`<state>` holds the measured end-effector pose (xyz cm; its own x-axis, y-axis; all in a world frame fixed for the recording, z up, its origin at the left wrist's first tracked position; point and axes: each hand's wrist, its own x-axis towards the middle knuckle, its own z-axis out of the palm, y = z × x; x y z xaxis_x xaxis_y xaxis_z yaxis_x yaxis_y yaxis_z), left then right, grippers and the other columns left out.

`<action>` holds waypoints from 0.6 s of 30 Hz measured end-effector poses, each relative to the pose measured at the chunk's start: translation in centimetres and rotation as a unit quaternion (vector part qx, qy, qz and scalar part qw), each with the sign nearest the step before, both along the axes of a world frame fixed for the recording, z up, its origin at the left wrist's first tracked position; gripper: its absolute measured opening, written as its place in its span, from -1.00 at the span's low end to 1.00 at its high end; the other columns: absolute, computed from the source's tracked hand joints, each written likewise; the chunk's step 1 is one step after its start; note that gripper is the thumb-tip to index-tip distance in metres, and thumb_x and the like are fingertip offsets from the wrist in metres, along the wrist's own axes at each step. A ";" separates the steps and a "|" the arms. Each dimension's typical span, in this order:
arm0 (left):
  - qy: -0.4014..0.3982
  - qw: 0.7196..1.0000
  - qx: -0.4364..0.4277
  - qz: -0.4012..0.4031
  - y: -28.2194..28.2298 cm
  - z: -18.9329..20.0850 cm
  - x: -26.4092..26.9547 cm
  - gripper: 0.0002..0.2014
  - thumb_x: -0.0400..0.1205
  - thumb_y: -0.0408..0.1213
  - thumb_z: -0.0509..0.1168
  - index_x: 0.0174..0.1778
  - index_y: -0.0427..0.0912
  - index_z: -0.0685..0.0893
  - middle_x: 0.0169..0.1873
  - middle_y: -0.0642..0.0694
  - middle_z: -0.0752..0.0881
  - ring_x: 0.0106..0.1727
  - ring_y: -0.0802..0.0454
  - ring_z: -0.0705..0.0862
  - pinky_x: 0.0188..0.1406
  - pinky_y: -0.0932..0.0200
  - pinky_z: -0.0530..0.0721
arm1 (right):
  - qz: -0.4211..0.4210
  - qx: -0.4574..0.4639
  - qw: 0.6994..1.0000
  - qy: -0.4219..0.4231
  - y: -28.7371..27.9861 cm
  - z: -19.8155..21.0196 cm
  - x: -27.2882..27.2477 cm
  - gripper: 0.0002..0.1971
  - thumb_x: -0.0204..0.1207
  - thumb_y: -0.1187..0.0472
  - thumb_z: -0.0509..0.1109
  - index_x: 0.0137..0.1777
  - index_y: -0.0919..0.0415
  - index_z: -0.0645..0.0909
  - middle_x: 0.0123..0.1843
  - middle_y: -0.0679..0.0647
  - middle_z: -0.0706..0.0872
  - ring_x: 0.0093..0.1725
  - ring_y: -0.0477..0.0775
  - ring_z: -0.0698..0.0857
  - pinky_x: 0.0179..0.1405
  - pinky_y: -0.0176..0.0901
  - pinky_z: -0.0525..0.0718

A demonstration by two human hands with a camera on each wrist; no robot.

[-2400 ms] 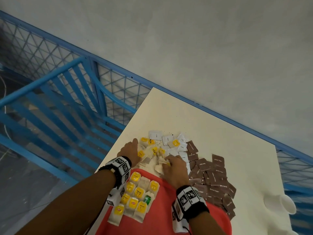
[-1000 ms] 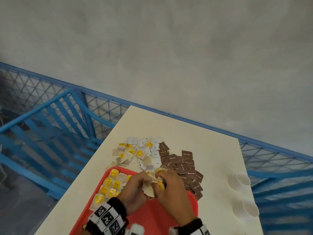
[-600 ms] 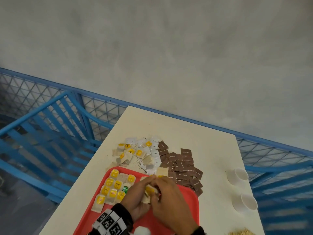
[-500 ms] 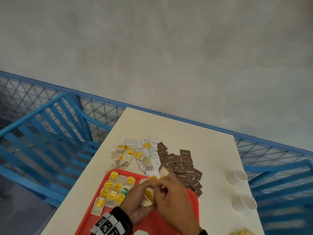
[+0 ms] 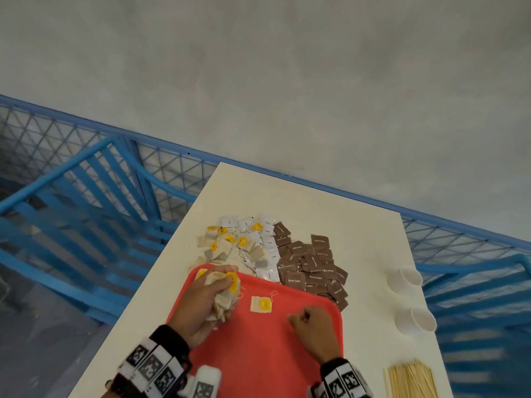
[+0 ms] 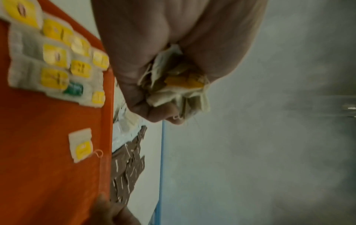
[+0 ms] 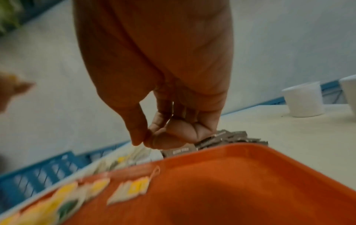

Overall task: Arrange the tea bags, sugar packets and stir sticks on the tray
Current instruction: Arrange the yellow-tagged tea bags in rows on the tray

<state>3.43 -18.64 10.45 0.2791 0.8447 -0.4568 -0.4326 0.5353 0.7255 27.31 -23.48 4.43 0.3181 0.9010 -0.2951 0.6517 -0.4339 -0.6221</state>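
1. Red tray (image 5: 258,354): the left hand (image 5: 198,308) clutches a bundle of tea bags (image 5: 222,297); one tea bag (image 5: 261,304) lies flat mid-tray.
2. Left wrist: the bundle looks soft and light; lift bags by their paper tags.
3. Right wrist: the right hand (image 7: 165,121) is curled and holds nothing.

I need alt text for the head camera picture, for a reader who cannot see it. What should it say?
Seen from above, a left hand grips a bunch of tea bags over a red tray, while the right hand hovers curled and empty beside one tea bag lying alone on it. Beyond the tray lie loose tea bags and brown sugar packets; cups and stir sticks sit at the right.
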 end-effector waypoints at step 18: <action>0.018 0.999 0.043 -0.022 -2.4 0.1 -6.5 -0.49 0.22 -0.21 0.73 -0.19 -0.26 0.52 -0.57 -0.20 0.39 -0.55 0.02 0.30 -0.50 0.09 0.12 | 0.027 -0.105 0.993 -0.045 7.1 -6.9 -5.6 -0.83 0.48 0.24 0.46 -0.15 0.11 0.48 0.10 0.14 0.74 0.11 0.14 0.67 -0.01 -0.15 0.56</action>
